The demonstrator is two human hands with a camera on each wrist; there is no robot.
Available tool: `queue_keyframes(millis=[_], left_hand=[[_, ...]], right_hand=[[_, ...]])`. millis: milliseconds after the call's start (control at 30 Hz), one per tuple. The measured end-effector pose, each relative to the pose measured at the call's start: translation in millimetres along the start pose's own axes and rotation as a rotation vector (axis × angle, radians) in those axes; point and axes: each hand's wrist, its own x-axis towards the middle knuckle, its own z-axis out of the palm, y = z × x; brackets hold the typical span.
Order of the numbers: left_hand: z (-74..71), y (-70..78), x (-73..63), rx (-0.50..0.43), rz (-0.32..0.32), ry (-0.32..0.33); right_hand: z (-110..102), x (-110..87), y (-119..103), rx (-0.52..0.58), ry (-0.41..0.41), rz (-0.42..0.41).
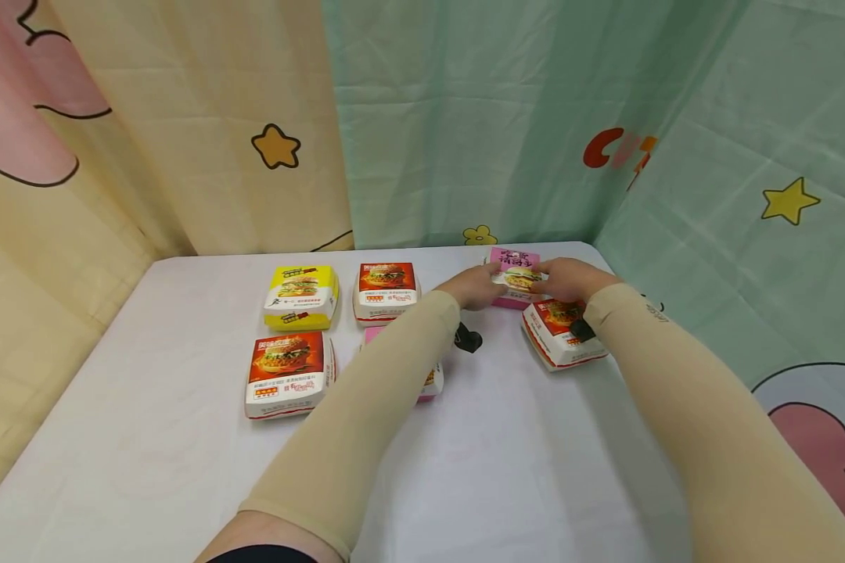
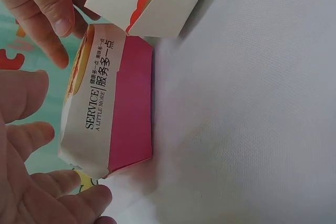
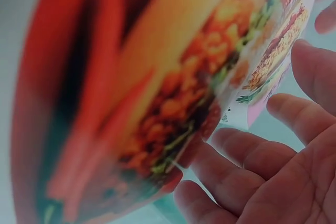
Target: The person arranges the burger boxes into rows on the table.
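Observation:
A pink-and-white burger box [image 1: 517, 278] stands at the far right of the table, between both hands. My left hand [image 1: 475, 288] is at its left side, fingers spread and extended; in the left wrist view a gap shows between those fingers and the box's side [image 2: 131, 108]. On the opposite side, my right hand [image 1: 570, 280] has its fingers lightly bent, fingertips right at the box's edge. Below the right hand sits a red-and-white burger box [image 1: 559, 340], turned at an angle and close against the pink one. It fills much of the right wrist view.
Left of the arms are a yellow burger box [image 1: 301, 297] and two red-and-white boxes, one at the back [image 1: 387, 293] and one nearer [image 1: 289, 375]. Another pink box [image 1: 433, 383] is partly hidden behind the left forearm. Curtains [image 1: 451, 156] border the white table [image 1: 148, 438].

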Motion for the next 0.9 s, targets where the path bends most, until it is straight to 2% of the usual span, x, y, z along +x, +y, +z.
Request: queue_keyframes(millis=[267,533,900], left_hand=[[1.3,0.3,-4.3,-0.02,-0.02,-0.008],[0.8,-0.9,-9.9,-0.009,0.0,0.004],[1.7,-4.2,-8.2,-0.018,-0.008,0.006]], right_hand=[[3,2.4,1,-0.001,-0.037,-0.014],[1,0.6,0,-0.032,-0.036,-0.046],[1,-0.2,-1,-0.017,-0.065,-0.017]])
